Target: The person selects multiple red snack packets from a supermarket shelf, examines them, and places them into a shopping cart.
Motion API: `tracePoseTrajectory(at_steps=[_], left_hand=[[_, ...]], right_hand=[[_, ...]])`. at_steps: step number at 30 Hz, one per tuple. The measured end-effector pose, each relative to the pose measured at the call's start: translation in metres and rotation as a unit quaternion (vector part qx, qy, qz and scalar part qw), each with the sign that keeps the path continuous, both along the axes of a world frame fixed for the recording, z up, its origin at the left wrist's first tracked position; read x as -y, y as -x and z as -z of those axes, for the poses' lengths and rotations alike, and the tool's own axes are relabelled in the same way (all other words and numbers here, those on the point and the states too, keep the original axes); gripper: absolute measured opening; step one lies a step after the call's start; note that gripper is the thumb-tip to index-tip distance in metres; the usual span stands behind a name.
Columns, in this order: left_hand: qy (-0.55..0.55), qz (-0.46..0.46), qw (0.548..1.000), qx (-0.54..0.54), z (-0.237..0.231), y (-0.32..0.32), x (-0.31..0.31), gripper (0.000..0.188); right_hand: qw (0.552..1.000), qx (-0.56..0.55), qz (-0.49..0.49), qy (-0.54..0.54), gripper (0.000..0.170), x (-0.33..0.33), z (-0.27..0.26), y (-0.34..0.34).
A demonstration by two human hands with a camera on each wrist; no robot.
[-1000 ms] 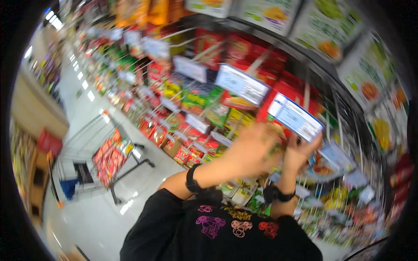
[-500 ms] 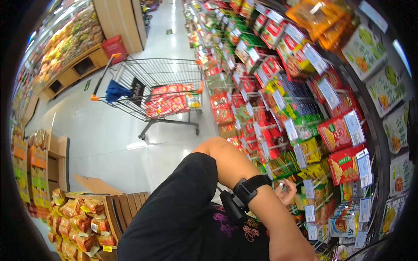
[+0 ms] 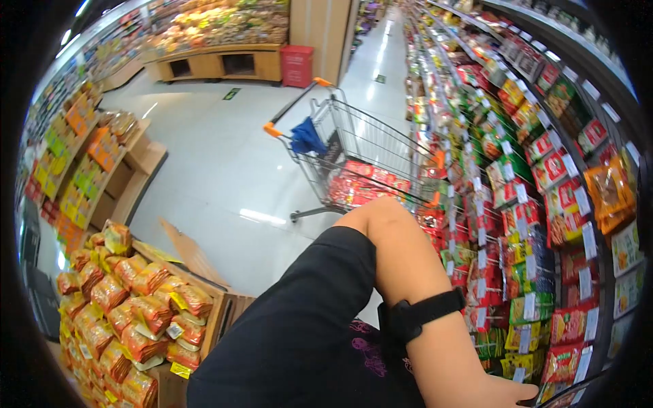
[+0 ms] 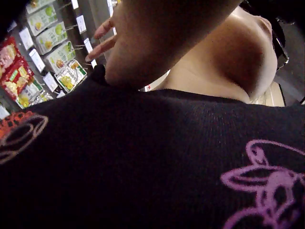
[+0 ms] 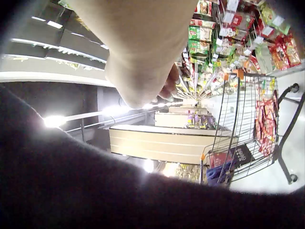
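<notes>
Though saw nothing in the straight-fingered left hand (image 3: 507, 393) near shelved packs (image 3: 563, 364), already had red packets (image 3: 371, 182) in the cart (image 3: 294, 105) beyond it; couldn't tell the right hand's (image 5: 140, 57) hold or remaining work.

The shirt (image 4: 143, 157) is black with purple and orange line drawings (image 4: 279, 185) — wrist strap (image 3: 435, 311) black too. Shelf packets (image 3: 563, 364) are red, yellow, green; that cart (image 3: 295, 104) has orange corners (image 3: 272, 129), a blue cloth (image 3: 308, 138).
</notes>
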State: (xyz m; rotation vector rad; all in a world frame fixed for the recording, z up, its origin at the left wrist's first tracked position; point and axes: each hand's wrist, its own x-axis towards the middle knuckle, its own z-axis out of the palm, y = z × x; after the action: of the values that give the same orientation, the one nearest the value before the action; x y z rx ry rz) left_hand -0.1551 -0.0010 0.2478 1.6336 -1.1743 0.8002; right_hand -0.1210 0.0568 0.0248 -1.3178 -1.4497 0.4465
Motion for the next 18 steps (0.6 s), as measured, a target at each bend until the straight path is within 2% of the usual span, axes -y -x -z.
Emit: tracePoseTrajectory(at_steps=[9,18], left_hand=[[-0.004,-0.076,0.997,0.008,-0.002,0.044,-0.032,0.028],[-0.005,-0.116,0.993,0.002,0.002,0.042,-0.078,0.029]], right_hand=[[0.987,0.017,-0.147,0.060,0.017,-0.046,-0.001,0.081],[0.967,0.042,-0.228,0.110,0.017,-0.094,0.006,0.091]])
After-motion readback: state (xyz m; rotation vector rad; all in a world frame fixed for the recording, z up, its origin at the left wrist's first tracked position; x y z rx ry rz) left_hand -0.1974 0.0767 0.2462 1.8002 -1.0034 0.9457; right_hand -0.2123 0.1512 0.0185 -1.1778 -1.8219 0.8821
